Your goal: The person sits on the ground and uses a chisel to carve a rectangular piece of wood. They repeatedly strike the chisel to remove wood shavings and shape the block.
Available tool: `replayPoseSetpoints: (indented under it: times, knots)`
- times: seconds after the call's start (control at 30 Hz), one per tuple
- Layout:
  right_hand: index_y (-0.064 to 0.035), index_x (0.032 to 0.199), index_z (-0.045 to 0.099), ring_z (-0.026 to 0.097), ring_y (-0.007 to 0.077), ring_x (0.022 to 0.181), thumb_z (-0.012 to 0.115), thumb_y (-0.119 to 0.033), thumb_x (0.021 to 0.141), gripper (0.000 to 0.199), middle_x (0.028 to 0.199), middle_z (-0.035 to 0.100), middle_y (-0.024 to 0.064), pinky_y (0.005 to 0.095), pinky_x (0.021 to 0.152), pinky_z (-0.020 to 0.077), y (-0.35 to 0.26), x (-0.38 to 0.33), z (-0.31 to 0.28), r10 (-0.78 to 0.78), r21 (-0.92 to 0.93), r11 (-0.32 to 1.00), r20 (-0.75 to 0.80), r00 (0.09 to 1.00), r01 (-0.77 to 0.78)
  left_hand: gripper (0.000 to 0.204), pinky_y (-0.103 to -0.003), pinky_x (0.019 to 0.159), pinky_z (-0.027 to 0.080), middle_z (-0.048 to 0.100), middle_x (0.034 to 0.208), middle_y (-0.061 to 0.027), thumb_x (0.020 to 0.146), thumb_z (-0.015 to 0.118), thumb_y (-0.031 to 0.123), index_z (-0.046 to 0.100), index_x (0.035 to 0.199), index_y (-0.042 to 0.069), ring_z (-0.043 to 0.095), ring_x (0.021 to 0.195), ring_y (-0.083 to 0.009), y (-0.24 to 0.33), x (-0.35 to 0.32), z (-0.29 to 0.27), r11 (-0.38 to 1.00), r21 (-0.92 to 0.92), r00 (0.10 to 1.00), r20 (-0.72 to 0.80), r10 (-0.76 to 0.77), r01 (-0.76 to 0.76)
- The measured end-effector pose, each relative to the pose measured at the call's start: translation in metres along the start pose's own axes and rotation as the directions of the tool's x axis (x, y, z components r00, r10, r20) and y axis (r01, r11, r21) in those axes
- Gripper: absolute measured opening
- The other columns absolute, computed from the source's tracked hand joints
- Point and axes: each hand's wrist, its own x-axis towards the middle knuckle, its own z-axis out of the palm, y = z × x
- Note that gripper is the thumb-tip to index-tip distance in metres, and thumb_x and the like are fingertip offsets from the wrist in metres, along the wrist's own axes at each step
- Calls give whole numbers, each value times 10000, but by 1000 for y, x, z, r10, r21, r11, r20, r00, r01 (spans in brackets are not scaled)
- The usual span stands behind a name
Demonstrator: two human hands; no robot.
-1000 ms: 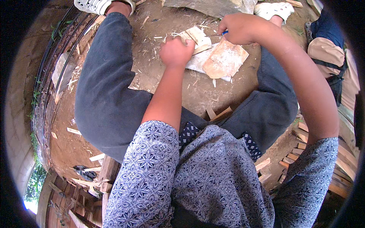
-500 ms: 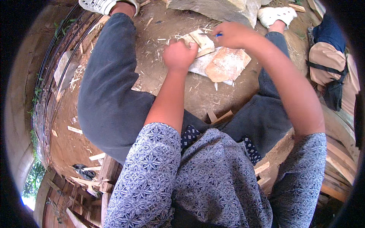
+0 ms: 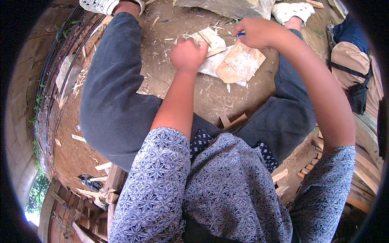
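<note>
My left hand [image 3: 187, 54] is closed, its fingers wrapped round the near end of a pale wood piece [image 3: 214, 39] on the ground between my legs. Over to the right, my right hand [image 3: 257, 33] is raised and closed on a small blue object [image 3: 241, 34]; only a short blue part shows at the fingers, and its kind cannot be made out. Below that hand lies a flat orange-and-white slab [image 3: 240, 62] with a rough, dusty face. A whitish sheet or flat piece [image 3: 210, 68] is partly hidden beneath it.
A large grey stone [image 3: 231, 8] sits at the far side between my feet. Wood shavings and splinters litter the brown soil [image 3: 162, 85]. Dark cables [image 3: 50, 93] run along the left. Another person's tan-clad leg [image 3: 350, 60] is at the right, above stacked wood strips [image 3: 362, 178].
My right hand has moved right and slightly away, drawing the blue object back from the wood piece. My left hand keeps its grip; the whole view has shifted a little.
</note>
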Motion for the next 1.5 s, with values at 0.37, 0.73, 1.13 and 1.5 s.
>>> replayPoseSetpoints:
  times: [0.37, 0.73, 1.13, 1.5]
  knots:
    - [-100, 1160, 713, 678, 348, 999, 610, -158, 868, 315, 1049, 714, 181, 430, 879, 528, -2, 3, 0, 8, -14, 1000, 2, 1000, -8, 522, -492, 791, 567, 712, 980, -209, 767, 564, 507, 768, 1027, 103, 704, 907, -399, 0, 1, -5, 1000, 25, 998, 55, 2, -4]
    - [-121, 1204, 689, 678, 345, 952, 581, -188, 902, 328, 1057, 709, 177, 430, 844, 524, -14, 17, 15, 79, -52, 996, -5, 997, -79, 502, -499, 751, 568, 710, 952, -216, 772, 563, 507, 773, 969, 95, 712, 847, -402, -2, -1, 0, 999, 30, 1000, 21, 10, -11]
    - [-196, 1355, 593, 488, 93, 461, 529, -339, 1002, 387, 671, 572, 33, 271, 419, 391, 44, -1, 39, 203, 552, 812, 39, 978, -190, 506, -491, 762, 564, 700, 999, -199, 779, 563, 495, 770, 993, 86, 697, 894, -383, -1, -1, -3, 1000, 26, 999, 40, -5, 4]
    - [-192, 1356, 599, 481, 95, 450, 562, -332, 989, 394, 701, 592, 46, 268, 395, 366, 36, -2, 26, 148, 494, 853, 84, 985, -170, 479, -478, 734, 564, 699, 1010, -179, 801, 540, 447, 766, 969, 59, 670, 912, -386, 2, -2, -6, 1000, 10, 998, 63, -3, 3]
